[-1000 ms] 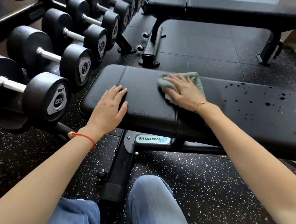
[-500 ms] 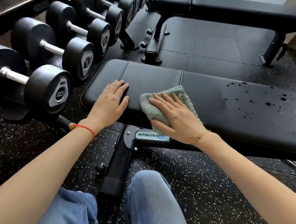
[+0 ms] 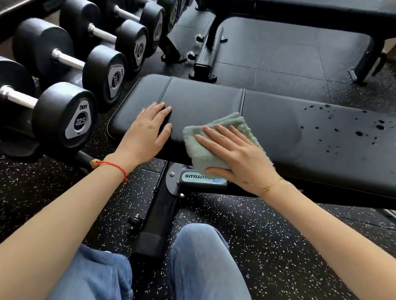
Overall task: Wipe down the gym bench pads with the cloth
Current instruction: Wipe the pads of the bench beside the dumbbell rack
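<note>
A: Where does the wipe stand?
B: The right hand (image 3: 238,155) presses the green cloth (image 3: 200,149) with straight, spread fingers on the near edge of the bench pad (image 3: 201,100). The left hand (image 3: 147,133) rests flat on that pad, holding nothing.

A: And what is left?
B: Dark droplets (image 3: 358,130) dot the long pad (image 3: 316,122), apparently unwiped; the far bench (image 3: 298,0) also appears untouched.

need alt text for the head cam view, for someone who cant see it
A person's right hand presses a green cloth flat on the near edge of a black bench pad, while the left hand rests on it. Dark droplets speckle the pad farther right; dumbbells line a rack at left.
</note>
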Demonstrator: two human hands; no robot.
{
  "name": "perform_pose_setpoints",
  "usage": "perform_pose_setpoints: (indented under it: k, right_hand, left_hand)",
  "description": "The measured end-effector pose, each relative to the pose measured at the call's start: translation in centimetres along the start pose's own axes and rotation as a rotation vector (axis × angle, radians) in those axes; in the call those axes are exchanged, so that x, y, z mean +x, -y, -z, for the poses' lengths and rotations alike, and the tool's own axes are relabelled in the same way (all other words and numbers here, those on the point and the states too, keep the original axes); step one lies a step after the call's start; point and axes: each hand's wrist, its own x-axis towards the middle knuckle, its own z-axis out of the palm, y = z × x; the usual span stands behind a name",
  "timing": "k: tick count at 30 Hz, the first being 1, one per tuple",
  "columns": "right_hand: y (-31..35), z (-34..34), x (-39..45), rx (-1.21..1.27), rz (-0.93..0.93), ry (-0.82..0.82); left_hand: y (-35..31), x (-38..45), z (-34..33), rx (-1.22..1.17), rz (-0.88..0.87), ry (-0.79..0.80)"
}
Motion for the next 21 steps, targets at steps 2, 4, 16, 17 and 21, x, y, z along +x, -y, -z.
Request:
perform_pose_setpoints:
  k: [2,4,16,17,21]
  right_hand:
    - [-1.7,1.0,-3.2,-0.001,-0.039,-0.038]
    - [-3.1,1.8,-5.4,-0.002,-0.104,-0.033]
    - [-0.5,0.4,-1.9,0.014,-0.083,-0.065]
    - [-1.6,1.0,-3.7,0.043,-0.141,-0.072]
    - [-7.3,3.2,-6.2,0.234,-0.482,-0.024]
  left_hand:
    - [-0.1,-0.1,0.0,-0.007,0.004,-0.008]
    - [-0.3,-0.2,0.0,0.001,0.013,-0.014]
    - [-0.7,0.1,0.1,-0.017,0.035,-0.031]
    - [-0.9,0.2,0.1,-0.012,0.035,-0.046]
    - [-3.1,1.2,-0.5,0.008,-0.024,-0.067]
